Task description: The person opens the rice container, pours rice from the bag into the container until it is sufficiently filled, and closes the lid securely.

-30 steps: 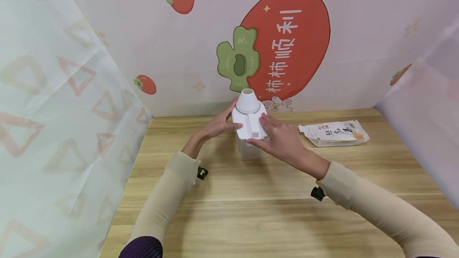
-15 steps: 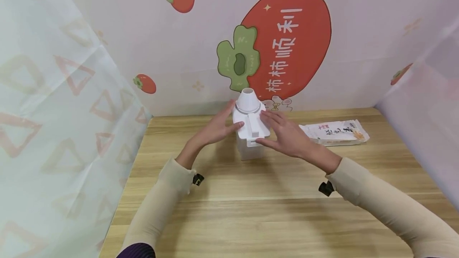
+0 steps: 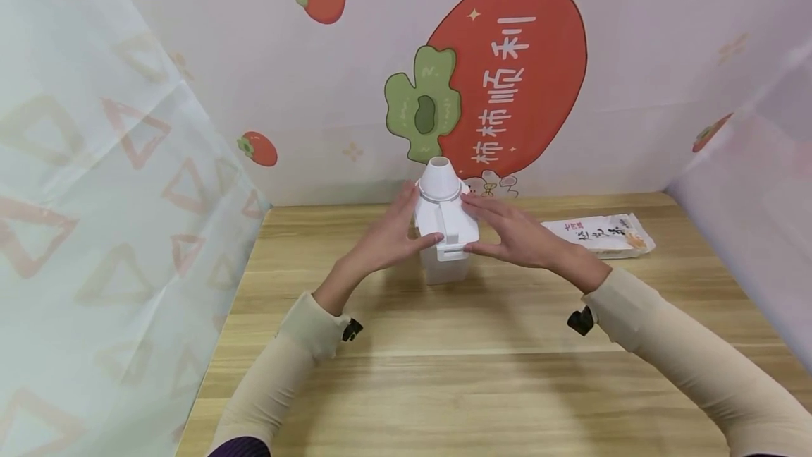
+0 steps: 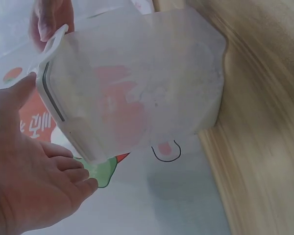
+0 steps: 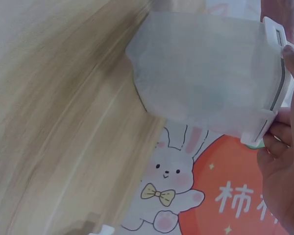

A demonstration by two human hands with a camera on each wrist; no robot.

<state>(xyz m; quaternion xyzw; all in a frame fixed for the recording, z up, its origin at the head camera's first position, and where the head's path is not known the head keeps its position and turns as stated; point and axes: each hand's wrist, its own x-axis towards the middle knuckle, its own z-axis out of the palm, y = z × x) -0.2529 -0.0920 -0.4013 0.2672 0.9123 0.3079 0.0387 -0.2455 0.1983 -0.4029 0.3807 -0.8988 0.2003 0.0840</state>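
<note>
I find the white container (image 3: 445, 273) upright on the wooden table (image 3: 438, 386), long axis vertical. From the left hand (image 3: 388, 238) it lies rightward, from the right hand (image 3: 520, 235) leftward; both thumbs touch its lid (image 3: 468, 231), so I rate neither hand nearer. Fingers on both are loosely extended, not wrapped round anything — contact of the left fingertips I cannot confirm. The cone (image 3: 438, 182) rises from the container's far end, narrow mouth up. Right of the container — beyond the right hand — lies a printed packet (image 3: 599, 235).
</note>
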